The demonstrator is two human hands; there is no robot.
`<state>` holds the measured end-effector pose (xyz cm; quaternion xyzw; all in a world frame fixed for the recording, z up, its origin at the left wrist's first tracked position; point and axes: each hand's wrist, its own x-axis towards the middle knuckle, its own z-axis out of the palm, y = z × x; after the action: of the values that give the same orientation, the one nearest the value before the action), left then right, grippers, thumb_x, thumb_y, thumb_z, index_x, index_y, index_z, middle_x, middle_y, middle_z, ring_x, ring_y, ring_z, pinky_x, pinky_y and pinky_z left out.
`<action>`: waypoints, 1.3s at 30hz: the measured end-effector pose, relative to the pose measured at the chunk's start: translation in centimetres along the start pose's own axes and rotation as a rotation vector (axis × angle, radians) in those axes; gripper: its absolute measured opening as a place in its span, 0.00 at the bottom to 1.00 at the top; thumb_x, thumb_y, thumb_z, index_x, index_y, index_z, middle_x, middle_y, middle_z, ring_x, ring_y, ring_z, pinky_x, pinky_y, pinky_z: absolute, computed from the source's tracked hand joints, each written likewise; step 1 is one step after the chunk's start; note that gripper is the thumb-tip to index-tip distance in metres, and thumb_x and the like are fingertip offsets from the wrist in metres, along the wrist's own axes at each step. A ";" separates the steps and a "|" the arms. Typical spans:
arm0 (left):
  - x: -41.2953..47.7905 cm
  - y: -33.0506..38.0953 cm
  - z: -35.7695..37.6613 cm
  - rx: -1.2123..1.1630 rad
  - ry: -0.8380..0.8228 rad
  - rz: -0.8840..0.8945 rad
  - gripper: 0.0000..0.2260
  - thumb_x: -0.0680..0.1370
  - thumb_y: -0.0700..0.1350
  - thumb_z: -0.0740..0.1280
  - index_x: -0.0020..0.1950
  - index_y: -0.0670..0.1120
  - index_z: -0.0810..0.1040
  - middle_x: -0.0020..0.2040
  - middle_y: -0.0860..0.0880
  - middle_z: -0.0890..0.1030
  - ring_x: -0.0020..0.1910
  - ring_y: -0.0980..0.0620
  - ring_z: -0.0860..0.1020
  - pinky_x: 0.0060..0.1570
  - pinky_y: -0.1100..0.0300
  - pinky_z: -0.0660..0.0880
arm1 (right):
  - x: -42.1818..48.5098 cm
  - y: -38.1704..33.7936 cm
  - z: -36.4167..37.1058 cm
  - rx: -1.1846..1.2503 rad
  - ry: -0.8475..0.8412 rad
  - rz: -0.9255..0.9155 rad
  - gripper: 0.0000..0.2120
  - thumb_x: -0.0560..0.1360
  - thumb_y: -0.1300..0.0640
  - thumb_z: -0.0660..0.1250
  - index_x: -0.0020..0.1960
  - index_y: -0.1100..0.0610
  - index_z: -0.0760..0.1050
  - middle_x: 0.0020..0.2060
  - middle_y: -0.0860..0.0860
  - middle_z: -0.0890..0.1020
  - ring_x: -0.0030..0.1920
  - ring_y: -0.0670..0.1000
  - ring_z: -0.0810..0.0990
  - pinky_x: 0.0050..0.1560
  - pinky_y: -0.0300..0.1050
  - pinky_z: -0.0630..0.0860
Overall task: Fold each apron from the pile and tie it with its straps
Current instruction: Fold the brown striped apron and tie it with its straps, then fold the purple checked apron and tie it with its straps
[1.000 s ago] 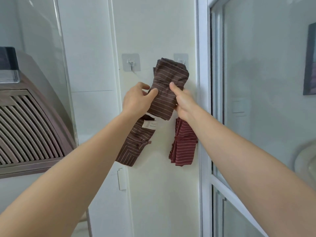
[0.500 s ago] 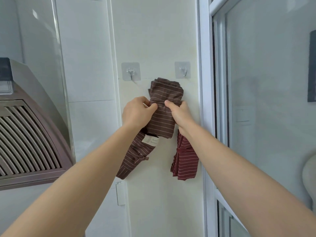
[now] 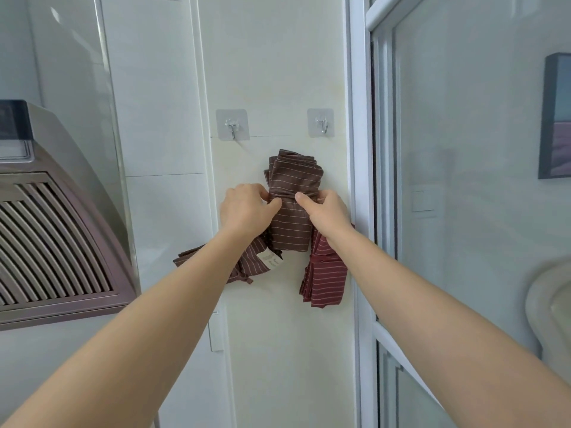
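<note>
Brown apron (image 3: 292,208) and red apron (image 3: 326,279): matt striped cloth; hooks (image 3: 232,128): metal on clear plastic pads; hood (image 3: 58,242): glossy metal.
</note>
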<state>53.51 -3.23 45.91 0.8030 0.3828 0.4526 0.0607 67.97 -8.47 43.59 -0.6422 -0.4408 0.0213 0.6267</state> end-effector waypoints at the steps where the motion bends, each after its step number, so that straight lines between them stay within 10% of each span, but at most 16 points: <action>1: -0.2 0.0 0.1 0.025 0.004 0.004 0.15 0.76 0.57 0.65 0.57 0.49 0.80 0.53 0.47 0.80 0.57 0.45 0.75 0.55 0.47 0.76 | -0.3 0.1 -0.1 -0.019 0.031 -0.026 0.25 0.75 0.43 0.69 0.63 0.58 0.72 0.57 0.52 0.79 0.57 0.53 0.78 0.60 0.54 0.76; 7: -2.3 0.4 0.0 0.055 0.115 0.054 0.19 0.78 0.52 0.65 0.66 0.46 0.72 0.59 0.45 0.74 0.61 0.46 0.70 0.57 0.53 0.71 | -3.5 -0.4 -1.2 0.028 0.186 -0.145 0.13 0.77 0.55 0.67 0.60 0.56 0.71 0.54 0.49 0.76 0.52 0.46 0.75 0.49 0.39 0.72; 17: -13.6 -1.7 2.7 -0.161 0.131 0.034 0.04 0.75 0.46 0.64 0.45 0.51 0.78 0.38 0.55 0.79 0.40 0.54 0.77 0.40 0.57 0.71 | -13.9 3.6 1.9 0.036 -0.465 -0.033 0.10 0.79 0.59 0.60 0.42 0.56 0.77 0.24 0.45 0.77 0.26 0.43 0.74 0.30 0.35 0.68; 23: -22.6 -12.8 4.6 -0.125 -0.019 -0.320 0.05 0.76 0.45 0.63 0.46 0.49 0.79 0.37 0.53 0.78 0.38 0.51 0.77 0.38 0.56 0.72 | -21.2 10.1 8.5 -0.091 -0.944 0.230 0.07 0.79 0.57 0.63 0.52 0.59 0.77 0.39 0.50 0.82 0.37 0.47 0.79 0.39 0.39 0.72; 30: -36.5 -31.0 3.6 0.056 -0.637 -0.708 0.08 0.77 0.46 0.66 0.52 0.46 0.82 0.49 0.47 0.83 0.52 0.45 0.80 0.49 0.57 0.74 | -31.7 15.9 19.3 -0.165 -1.327 0.433 0.07 0.80 0.57 0.63 0.54 0.59 0.76 0.44 0.52 0.81 0.40 0.48 0.80 0.38 0.38 0.74; 39: -48.8 -51.3 -7.9 0.486 -0.598 -0.974 0.22 0.77 0.50 0.67 0.71 0.49 0.69 0.72 0.42 0.66 0.70 0.40 0.62 0.66 0.47 0.65 | -45.6 17.1 39.6 -0.198 -1.475 0.252 0.25 0.80 0.55 0.65 0.75 0.54 0.63 0.75 0.50 0.64 0.71 0.52 0.69 0.67 0.44 0.66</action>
<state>4.11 -2.01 -5.49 0.6192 0.7637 0.0282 0.1804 26.38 -1.35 -2.92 -0.5605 -0.6691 0.4774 0.1012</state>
